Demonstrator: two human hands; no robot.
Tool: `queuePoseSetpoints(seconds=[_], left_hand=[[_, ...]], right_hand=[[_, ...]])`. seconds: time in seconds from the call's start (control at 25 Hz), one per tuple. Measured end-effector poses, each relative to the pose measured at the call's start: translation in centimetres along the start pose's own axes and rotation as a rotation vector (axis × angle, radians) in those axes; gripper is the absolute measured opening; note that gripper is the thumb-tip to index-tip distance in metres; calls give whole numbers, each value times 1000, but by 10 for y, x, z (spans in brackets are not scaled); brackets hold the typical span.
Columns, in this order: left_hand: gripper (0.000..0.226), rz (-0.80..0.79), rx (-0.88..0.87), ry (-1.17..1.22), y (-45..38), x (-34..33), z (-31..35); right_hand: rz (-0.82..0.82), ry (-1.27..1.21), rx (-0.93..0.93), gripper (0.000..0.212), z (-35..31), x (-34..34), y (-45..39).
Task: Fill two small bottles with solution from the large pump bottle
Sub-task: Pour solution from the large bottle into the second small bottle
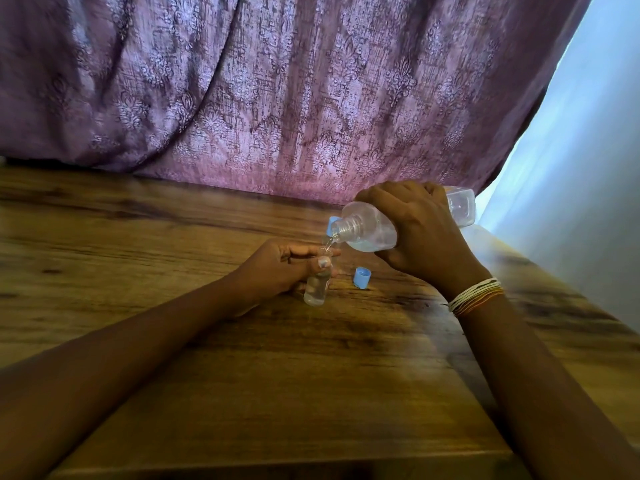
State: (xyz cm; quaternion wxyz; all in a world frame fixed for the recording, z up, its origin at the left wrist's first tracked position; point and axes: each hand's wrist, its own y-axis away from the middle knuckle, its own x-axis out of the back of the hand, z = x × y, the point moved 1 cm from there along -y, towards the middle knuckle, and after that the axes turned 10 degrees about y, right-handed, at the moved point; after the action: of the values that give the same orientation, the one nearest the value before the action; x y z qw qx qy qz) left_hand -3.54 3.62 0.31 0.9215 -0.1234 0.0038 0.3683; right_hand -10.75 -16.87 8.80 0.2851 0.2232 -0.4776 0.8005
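**Pouring from the large bottle into a small one**

I see my right hand (420, 233) clamped around the large bottle (372, 227), which lies tipped nearly flat with its open threaded neck pointing toward nine o'clock. A thin clear stream (329, 242) runs from that neck into the small bottle (317, 284), which stands slightly tilted on the table (173, 237) at seven o'clock from the neck. My left hand (277, 268) is closed around the small bottle's upper part, thumb across the front. A blue cap (362, 277) lies on the wood at three o'clock from the small bottle, just beside it. Another blue piece (333, 222) peeks out behind the large bottle's neck; I cannot tell what it is. No writing is readable. Both bottles are clear plastic; the table is grained brown wood; a patterned purple curtain (277, 98) hangs behind. Thread bracelets (476, 295) circle my right wrist.
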Motion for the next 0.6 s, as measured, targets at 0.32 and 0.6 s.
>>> queuePoseSetpoints(seconds=[0.32, 0.6], left_hand=[[42, 18, -5, -9, -1, 0, 0], [39, 8, -16, 11, -1, -2, 0]], right_hand=[[7, -1, 2, 50, 1, 0, 0], [3, -2, -2, 52, -1, 0, 0]])
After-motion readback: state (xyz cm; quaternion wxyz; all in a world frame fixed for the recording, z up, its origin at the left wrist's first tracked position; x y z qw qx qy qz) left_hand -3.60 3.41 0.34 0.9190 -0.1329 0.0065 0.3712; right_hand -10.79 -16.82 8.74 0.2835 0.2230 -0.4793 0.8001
